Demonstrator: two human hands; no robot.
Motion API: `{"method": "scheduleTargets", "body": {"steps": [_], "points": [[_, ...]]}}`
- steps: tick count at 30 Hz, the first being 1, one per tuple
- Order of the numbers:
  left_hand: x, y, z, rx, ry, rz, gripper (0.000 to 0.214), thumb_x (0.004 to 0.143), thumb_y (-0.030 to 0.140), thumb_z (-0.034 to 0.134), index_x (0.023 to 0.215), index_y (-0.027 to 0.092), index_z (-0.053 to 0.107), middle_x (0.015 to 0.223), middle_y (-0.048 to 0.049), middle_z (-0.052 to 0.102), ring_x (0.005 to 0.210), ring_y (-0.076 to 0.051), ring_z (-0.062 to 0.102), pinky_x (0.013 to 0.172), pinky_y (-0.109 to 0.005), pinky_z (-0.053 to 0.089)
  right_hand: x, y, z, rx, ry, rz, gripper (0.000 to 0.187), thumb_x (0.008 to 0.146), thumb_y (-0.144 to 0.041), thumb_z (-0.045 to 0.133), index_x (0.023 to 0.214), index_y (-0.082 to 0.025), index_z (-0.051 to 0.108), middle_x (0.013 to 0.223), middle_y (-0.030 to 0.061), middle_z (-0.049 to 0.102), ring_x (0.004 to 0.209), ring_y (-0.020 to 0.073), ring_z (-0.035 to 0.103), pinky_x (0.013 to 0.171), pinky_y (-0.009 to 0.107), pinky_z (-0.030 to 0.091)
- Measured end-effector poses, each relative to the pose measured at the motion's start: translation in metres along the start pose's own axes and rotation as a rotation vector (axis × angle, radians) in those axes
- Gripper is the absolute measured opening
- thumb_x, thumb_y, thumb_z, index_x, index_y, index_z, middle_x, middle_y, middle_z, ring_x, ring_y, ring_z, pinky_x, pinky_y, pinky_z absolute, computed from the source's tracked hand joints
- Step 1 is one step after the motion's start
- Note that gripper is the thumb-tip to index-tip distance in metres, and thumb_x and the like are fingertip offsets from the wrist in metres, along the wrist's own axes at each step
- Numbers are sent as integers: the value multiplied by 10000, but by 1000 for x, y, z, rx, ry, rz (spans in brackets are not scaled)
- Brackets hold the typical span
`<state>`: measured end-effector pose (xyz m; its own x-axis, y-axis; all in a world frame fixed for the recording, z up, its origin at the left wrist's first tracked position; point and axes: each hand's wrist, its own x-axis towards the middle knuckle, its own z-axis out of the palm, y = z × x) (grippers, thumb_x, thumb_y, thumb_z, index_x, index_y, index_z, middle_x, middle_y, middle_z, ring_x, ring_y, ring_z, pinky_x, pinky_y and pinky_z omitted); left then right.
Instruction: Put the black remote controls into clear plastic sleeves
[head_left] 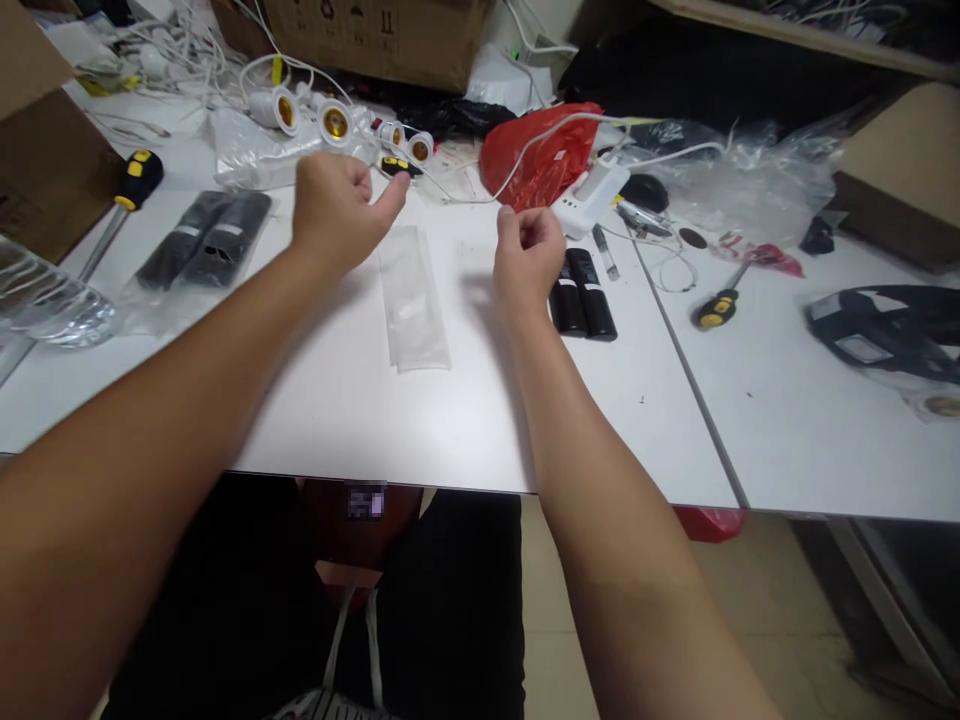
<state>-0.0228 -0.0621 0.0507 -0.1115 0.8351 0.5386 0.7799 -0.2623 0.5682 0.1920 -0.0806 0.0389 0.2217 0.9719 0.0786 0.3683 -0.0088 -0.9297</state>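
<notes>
White and smooth, the tabletop (480, 420) stretched across the scene, with a large brown cardboard box (375, 40) printed with dark symbols at its far side and another brown cardboard box (37, 190) at the left edge. Crumpled clear plastic wrapping (757, 180) lay at the far right, and a bunched red plastic bag (536, 150) sat left of it. Above the table, well apart from each other, were the person's two bare hands: the left hand (337, 205) had its fingers curled and its thumb stretched out from them, while the right hand (529, 255) had its fingers bent in, with the thumb close to the index finger. Whether either set of fingertips pinched anything could not be told. At the left lay a pair of dark cylinders wrapped in clear film (225, 240), near a black-and-yellow-handled screwdriver (139, 185). Between the hands, a flat, narrow, clear plastic sleeve (416, 315) rested on the table, its length running from far to near. Two bare black cylinders with white bands (598, 305) lay side by side just right of the right hand, near a white boxy power adapter (581, 212). White round lamp sockets with gold-coloured insides (334, 123) stood beyond the left hand.
</notes>
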Motion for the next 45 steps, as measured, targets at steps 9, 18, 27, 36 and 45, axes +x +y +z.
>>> {"method": "scheduleTargets", "body": {"steps": [9, 18, 27, 36, 45], "points": [[-1, -24, 37, -122, -187, -57, 616, 901, 756, 411, 571, 291, 178, 586, 2, 159, 714, -214, 276, 690, -402, 252, 7, 25, -22, -1030, 322, 80, 427, 909, -190, 669, 1314, -82, 588, 1401, 302, 553, 1366, 447, 510, 1096, 660, 360], [9, -30, 45, -224, -141, -52, 578, 806, 712, 536, 552, 299, 223, 574, -4, 196, 668, -220, 306, 632, -392, 251, 13, 24, -47, -1045, 315, 184, 469, 884, -240, 752, 1324, -133, 628, 1339, 275, 619, 1303, 462, 588, 996, 643, 501], [11, -32, 52, -318, -83, -53, 514, 792, 587, 545, 550, 264, 227, 589, -10, 210, 594, -220, 340, 583, -390, 260, 10, 17, -68, -1112, 262, 127, 657, 716, -261, 874, 1322, -183, 633, 1201, 191, 725, 1197, 390, 677, 980, 540, 568], [12, -35, 53, -370, -108, -24, 526, 822, 508, 580, 529, 288, 203, 594, 3, 204, 576, -211, 270, 609, -394, 246, 3, 8, -61, -1252, 86, 205, 753, 714, -183, 817, 1423, -140, 565, 1343, 284, 632, 1237, 458, 647, 967, 601, 549], [12, -36, 61, -460, -65, -17, 577, 816, 429, 664, 517, 252, 204, 569, 18, 177, 560, -179, 204, 603, -373, 235, -6, 6, -50, -1146, 83, 209, 791, 710, -126, 721, 1464, -36, 501, 1337, 335, 632, 1217, 479, 649, 973, 610, 537]]}}
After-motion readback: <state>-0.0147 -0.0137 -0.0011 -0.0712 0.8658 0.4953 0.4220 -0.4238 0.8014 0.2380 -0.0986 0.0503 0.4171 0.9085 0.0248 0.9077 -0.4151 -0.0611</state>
